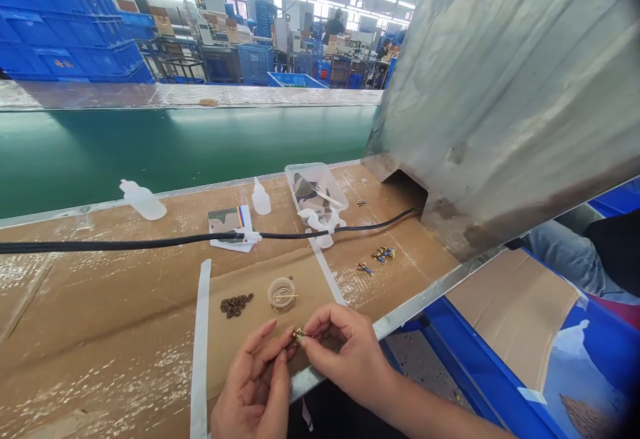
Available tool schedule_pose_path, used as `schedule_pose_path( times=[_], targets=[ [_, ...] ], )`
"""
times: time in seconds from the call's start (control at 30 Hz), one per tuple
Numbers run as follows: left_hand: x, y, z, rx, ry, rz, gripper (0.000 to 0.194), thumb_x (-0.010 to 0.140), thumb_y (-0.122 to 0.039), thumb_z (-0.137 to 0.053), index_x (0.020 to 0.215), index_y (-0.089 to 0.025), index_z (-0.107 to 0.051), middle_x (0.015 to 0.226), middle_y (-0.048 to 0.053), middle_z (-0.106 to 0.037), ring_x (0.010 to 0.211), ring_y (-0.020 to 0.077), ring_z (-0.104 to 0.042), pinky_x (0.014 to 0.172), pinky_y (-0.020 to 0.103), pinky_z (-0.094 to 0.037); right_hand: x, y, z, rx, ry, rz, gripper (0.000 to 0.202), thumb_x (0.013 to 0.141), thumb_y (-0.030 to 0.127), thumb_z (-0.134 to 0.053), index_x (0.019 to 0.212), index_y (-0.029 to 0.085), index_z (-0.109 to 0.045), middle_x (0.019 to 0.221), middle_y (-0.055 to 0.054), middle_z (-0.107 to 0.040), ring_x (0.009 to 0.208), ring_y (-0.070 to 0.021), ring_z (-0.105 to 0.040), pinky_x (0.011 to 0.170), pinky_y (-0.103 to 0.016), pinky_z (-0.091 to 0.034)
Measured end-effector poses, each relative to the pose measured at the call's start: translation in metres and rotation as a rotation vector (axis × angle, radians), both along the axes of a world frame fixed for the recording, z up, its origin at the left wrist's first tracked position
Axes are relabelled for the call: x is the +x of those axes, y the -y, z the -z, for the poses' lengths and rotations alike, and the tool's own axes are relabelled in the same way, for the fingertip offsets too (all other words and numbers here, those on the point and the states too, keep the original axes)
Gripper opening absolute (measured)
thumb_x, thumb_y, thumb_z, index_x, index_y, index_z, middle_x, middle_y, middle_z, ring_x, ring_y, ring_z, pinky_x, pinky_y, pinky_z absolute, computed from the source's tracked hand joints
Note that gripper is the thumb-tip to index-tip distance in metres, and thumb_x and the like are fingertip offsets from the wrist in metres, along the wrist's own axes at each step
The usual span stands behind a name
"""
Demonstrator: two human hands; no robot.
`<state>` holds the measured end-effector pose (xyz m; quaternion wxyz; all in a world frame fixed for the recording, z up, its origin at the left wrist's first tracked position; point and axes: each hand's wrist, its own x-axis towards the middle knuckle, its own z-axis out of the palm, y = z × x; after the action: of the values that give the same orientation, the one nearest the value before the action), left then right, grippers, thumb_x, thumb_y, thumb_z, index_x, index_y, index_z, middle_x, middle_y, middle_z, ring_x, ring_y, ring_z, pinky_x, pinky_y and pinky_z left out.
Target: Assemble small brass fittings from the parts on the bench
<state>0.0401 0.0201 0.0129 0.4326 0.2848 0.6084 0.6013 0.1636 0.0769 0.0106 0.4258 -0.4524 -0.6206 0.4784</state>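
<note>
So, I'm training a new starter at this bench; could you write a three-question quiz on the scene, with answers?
1. True or false: the left hand and right hand come together at a small shiny piece.
2. What lies on the brown paper, left of the round clear cup?
A) dark brown rings
B) scissors
C) a screwdriver
3. How many white squeeze bottles are beyond the black cable?

Key: 1 true; 2 A; 3 two.
</note>
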Motion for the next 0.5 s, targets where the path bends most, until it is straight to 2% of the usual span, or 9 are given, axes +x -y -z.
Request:
schedule_pose_path(
  times=[0.2,0.3,0.5],
  targets=[
    [-0.015,0.0,0.009,-0.024,0.054,0.109,0.05,0.077,-0.041,-0.072,0.119,-0.022,-0.054,0.105,0.007,-0.074,0.095,0.0199,-0.07,0.087,0.027,-0.054,0.001,0.0,0.0,-0.036,-0.022,-0.017,0.006,0.078,0.02,-0.068,0.077,0.016,-0.064,0.072,-0.001,-0.068,0.065,-0.0137,-0.065,0.062,-0.021,-0.052],
    [-0.018,0.0,0.012,-0.034,0.055,0.112,0.051,0.077,-0.042,-0.072,0.12,-0.021,-0.053,0.104,0.008,-0.074,0.094,0.0206,-0.07,0.087,0.028,-0.055,0.002,0.001,0.0,-0.025,-0.013,-0.02,0.005,0.078,0.019,-0.068,0.076,0.016,-0.065,0.072,-0.001,-0.069,0.065,-0.0134,-0.065,0.061,-0.02,-0.051],
    [-0.004,-0.001,-0.001,-0.052,0.026,0.011,0.05,0.075,-0.043,-0.072,0.118,-0.022,-0.056,0.1,0.006,-0.075,0.095,0.0205,-0.07,0.086,0.024,-0.053,0.002,0.002,0.0,0.037,0.018,-0.015,0.004,0.079,0.015,-0.067,0.075,0.017,-0.066,0.071,0.0,-0.068,0.064,-0.0113,-0.064,0.061,-0.017,-0.049]
  ],
)
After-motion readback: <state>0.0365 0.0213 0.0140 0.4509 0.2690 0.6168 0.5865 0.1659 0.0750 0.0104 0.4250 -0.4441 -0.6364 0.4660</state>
